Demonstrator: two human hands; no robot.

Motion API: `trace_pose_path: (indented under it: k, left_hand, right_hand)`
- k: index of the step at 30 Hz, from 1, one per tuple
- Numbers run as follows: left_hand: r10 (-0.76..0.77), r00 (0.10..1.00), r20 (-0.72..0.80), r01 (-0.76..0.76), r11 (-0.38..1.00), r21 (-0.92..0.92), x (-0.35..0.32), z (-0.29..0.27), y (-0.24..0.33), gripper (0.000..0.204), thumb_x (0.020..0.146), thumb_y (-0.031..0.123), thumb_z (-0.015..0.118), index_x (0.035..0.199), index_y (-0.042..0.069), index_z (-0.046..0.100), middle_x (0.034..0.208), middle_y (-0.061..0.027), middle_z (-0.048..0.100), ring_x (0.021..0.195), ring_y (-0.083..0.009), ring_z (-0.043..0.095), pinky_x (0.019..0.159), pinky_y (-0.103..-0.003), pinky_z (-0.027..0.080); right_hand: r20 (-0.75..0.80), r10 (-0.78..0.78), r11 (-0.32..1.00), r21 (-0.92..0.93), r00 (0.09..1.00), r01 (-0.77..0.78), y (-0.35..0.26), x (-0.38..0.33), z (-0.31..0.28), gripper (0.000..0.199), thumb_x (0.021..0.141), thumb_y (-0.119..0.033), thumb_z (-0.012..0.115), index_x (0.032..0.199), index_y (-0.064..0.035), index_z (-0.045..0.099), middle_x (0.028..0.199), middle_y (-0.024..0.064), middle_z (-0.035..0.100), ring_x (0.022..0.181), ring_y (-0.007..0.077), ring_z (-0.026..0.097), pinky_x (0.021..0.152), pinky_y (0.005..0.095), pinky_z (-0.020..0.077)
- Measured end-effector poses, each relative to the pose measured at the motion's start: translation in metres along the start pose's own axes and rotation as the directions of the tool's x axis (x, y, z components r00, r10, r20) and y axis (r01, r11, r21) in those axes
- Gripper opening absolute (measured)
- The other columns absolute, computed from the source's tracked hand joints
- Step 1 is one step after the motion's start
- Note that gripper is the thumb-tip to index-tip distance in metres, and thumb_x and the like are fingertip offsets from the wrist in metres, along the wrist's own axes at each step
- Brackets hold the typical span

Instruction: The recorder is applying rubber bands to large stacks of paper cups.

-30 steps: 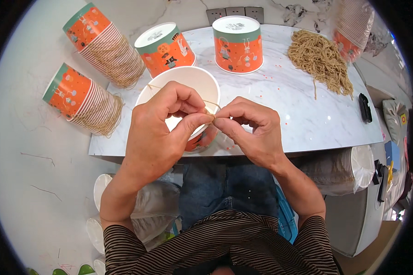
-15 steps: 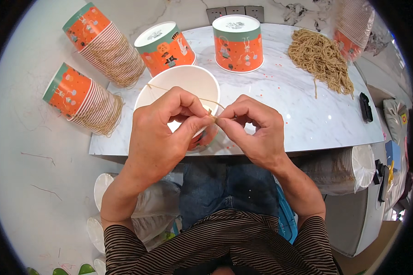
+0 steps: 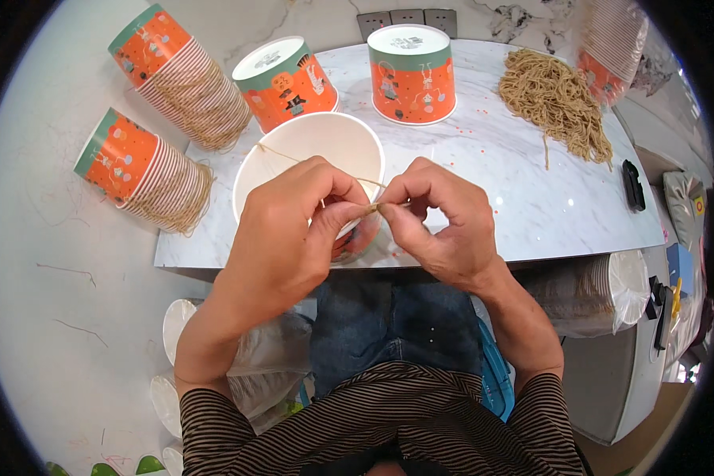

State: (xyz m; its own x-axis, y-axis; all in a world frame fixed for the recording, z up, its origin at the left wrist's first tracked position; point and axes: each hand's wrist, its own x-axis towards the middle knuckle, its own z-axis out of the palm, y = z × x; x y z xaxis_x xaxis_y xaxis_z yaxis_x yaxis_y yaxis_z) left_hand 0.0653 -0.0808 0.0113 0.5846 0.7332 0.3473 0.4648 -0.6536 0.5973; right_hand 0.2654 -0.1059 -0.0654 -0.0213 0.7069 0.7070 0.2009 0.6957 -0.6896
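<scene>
An orange and green paper bucket (image 3: 250,170) lies tipped toward me at the table's front, its white inside showing. A thin tan cord (image 3: 280,153) runs from the bucket's left wall across its mouth to my fingers. My left hand (image 3: 289,226) pinches the cord between thumb and forefinger just in front of the rim. Fingertip to fingertip with it, my right hand (image 3: 444,222) pinches the same cord. Whether there is a knot between the fingertips is too small to tell. Both hands hide much of the bucket's front.
Two upturned buckets (image 3: 411,83) (image 3: 285,89) stand at the back of the marble table (image 3: 484,222). Nested stacks of corded buckets (image 3: 190,87) (image 3: 147,174) lean at the left. A heap of tan cords (image 3: 554,103) lies back right, near a black object (image 3: 632,186). Wrapped buckets (image 3: 587,293) sit below the table's right edge.
Both hands have shifted very slightly, and their pinching fingertips have come closer in on the cord. The bucket has moved a little to the right.
</scene>
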Motion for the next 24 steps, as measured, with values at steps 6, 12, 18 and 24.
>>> trace_pose_path:
  k: [6, 12, 18, 24]
  left_hand:
    - [-0.185, 0.940, 0.286, 0.270, 0.918, -0.291, 0.008, -0.011, -0.002, 0.008, 0.099, 0.006, 0.066, 0.098, -0.001, 0.063, 0.095, 0.0011, 0.062, 0.093, -0.0063, 0.056, 0.086, -0.024, 0.049]
    - [-0.225, 0.923, 0.313, 0.323, 0.895, -0.309, 0.012, -0.014, -0.001, 0.010, 0.101, 0.010, 0.067, 0.099, 0.000, 0.064, 0.096, 0.0018, 0.063, 0.093, -0.0054, 0.056, 0.086, -0.024, 0.049]
    - [-0.227, 0.933, 0.279, 0.304, 0.912, -0.277, 0.014, -0.009, 0.002, 0.011, 0.099, 0.010, 0.070, 0.100, -0.001, 0.068, 0.094, 0.0006, 0.067, 0.091, -0.0063, 0.060, 0.086, -0.025, 0.050]
    - [-0.171, 0.970, 0.172, 0.211, 0.944, -0.252, 0.012, 0.000, 0.000, 0.012, 0.095, 0.009, 0.073, 0.100, -0.002, 0.070, 0.086, -0.0015, 0.071, 0.072, -0.0073, 0.058, 0.064, -0.025, 0.050]
  right_hand:
    - [-0.020, 0.057, 0.998, 0.019, 0.998, -0.057, 0.002, 0.001, 0.003, 0.012, 0.084, 0.003, 0.074, 0.093, -0.0020, 0.068, 0.083, 0.0044, 0.066, 0.068, 0.0122, 0.064, 0.060, 0.0252, 0.0518]
    - [0.051, -0.047, 0.999, 0.024, 0.998, 0.046, 0.003, -0.003, -0.008, 0.014, 0.083, 0.006, 0.072, 0.094, -0.0012, 0.069, 0.084, 0.0057, 0.066, 0.069, 0.0127, 0.062, 0.060, 0.0266, 0.0502]
    - [0.067, -0.028, 1.000, 0.012, 0.997, 0.028, -0.001, -0.003, -0.010, 0.017, 0.083, 0.004, 0.077, 0.098, -0.0012, 0.072, 0.084, 0.0063, 0.066, 0.069, 0.0130, 0.062, 0.060, 0.0269, 0.0493]
    - [0.030, -0.010, 0.998, -0.064, 0.999, 0.012, 0.003, -0.004, -0.009, 0.009, 0.084, 0.004, 0.077, 0.092, 0.0005, 0.073, 0.084, 0.0069, 0.067, 0.068, 0.0126, 0.063, 0.058, 0.0265, 0.0502]
